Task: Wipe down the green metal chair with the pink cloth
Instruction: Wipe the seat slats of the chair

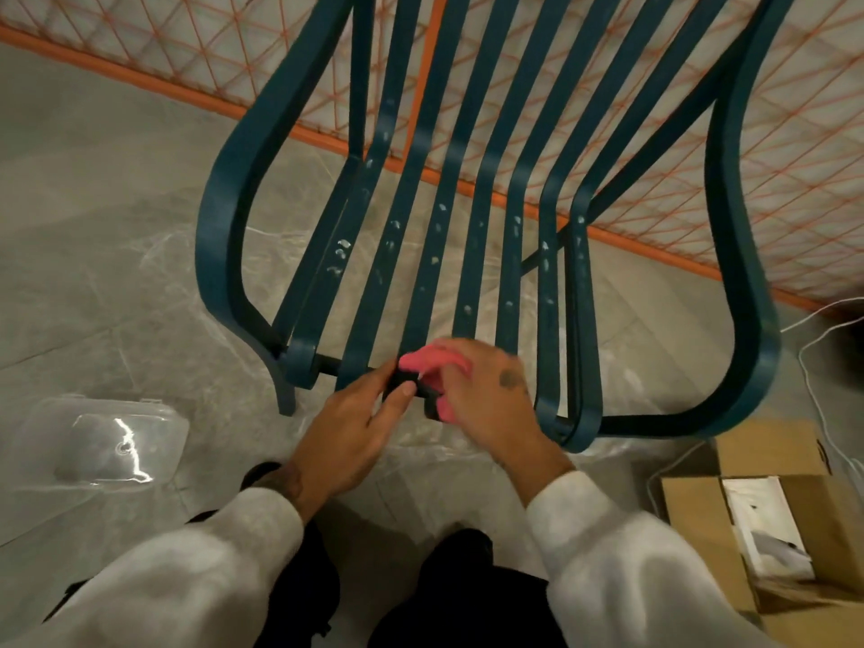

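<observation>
Head view:
- The green metal chair (219,226) stood straight ahead of the person, seat toward them and backrest away.
- The slats' long axis ran from the front lip away from the person, up the frame, then bent into the backrest.
- The right hand (491,395) had its fingers curled over the bunched pink cloth (428,357) and pressed it on the near end of a middle slat at the front lip.
- The left hand (355,423) sat just beside it, touching. Thumb and fingers looked pinched on the dark rolled end of the same slat, probably to steady it. Motion blur there, so that grip is my best read.
- White specks ran along most slats, all farther from the person than the cloth, so the next stroke likely goes away from the body along the slat. The right hand is the obvious one for it, since it has the cloth.

Containers:
- A clear plastic container (103,441) lay on the floor to the left, well apart from the chair. Glare hid whatever was in it.
- A cardboard box (701,507) stood at right near the chair's front corner, flaps open, with a white packet (757,521) inside.
</observation>
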Demonstrator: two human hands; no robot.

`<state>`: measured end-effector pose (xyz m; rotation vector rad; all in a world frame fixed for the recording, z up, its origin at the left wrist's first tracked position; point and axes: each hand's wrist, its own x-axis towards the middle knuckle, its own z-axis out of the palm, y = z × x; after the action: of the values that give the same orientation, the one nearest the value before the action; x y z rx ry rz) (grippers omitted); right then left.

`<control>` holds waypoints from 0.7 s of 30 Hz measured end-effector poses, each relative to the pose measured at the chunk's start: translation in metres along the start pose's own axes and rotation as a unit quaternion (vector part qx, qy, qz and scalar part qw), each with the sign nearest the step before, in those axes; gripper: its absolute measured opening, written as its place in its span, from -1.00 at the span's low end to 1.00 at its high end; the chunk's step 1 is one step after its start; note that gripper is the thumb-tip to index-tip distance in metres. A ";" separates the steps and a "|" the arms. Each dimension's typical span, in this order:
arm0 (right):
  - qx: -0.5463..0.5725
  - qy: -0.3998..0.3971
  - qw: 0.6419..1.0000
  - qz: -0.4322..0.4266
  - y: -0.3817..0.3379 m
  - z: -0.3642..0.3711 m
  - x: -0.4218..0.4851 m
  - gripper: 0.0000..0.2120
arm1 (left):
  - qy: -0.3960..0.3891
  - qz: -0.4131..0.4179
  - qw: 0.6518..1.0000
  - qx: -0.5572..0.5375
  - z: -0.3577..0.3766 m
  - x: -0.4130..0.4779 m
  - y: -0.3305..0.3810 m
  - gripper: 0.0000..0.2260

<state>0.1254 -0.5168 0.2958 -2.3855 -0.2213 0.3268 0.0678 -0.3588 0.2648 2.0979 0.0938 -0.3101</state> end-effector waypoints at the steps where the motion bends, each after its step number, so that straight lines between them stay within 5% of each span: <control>1: 0.031 0.028 0.999 0.025 -0.004 -0.016 0.007 -0.74 | -0.002 -0.018 1.000 -0.023 -0.001 0.000 0.000 -0.57; 3: 0.007 0.059 0.997 0.041 0.002 -0.035 0.021 -0.76 | -0.012 -0.045 0.998 -0.037 -0.002 0.003 -0.004 -0.53; 7: -0.139 -0.073 0.987 0.028 0.038 -0.019 0.016 -0.42 | -0.012 -0.053 0.998 -0.038 0.000 0.005 -0.004 -0.52; 13: -0.157 0.070 0.979 -0.108 0.049 0.011 -0.042 -0.41 | 0.012 -0.058 0.996 -0.063 0.003 0.005 -0.001 -0.53; 21: -0.156 0.000 0.988 0.015 0.031 -0.007 0.032 -0.37 | 0.015 -0.069 0.997 -0.032 0.006 0.005 0.010 -0.52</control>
<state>0.1598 -0.5359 0.2743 -2.7007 -0.2524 0.3253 0.0733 -0.3693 0.2687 2.0362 0.2646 -0.3541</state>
